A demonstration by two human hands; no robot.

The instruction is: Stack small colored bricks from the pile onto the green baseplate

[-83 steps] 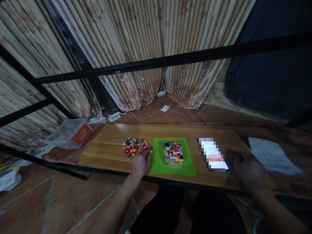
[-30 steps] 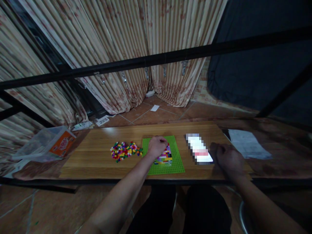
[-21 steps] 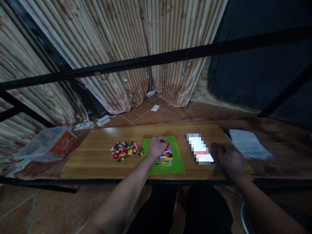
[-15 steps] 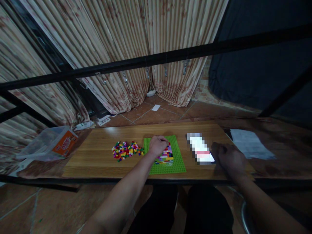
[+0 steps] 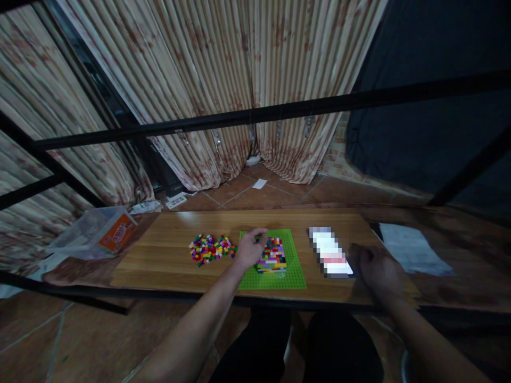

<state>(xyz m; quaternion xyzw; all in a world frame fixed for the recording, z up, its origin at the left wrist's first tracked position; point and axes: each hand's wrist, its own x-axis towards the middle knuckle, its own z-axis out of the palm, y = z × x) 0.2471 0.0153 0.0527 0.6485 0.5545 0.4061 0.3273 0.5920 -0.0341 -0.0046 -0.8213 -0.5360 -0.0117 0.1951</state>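
A green baseplate (image 5: pixel 293 274) lies on the wooden board (image 5: pixel 167 255), with a block of multicoloured bricks (image 5: pixel 272 255) built on it. My left hand (image 5: pixel 249 247) rests on the plate's left edge, just left of the block, fingers loosely curled; I cannot make out anything in them. A pile of loose coloured bricks (image 5: pixel 209 249) lies to the left of that hand. My right hand (image 5: pixel 377 271) sits curled on the board's right end, beside a phone (image 5: pixel 331 255) with a lit screen.
A clear plastic box with an orange label (image 5: pixel 98 236) lies at the left end. A sheet of paper (image 5: pixel 413 250) is on the dark table to the right. Black frame bars (image 5: pixel 279 111) cross above the board. Striped curtains hang behind.
My left hand went from the loose brick pile to the top of the brick block, then drew back left, uncovering the block. My right hand stayed beside the phone.
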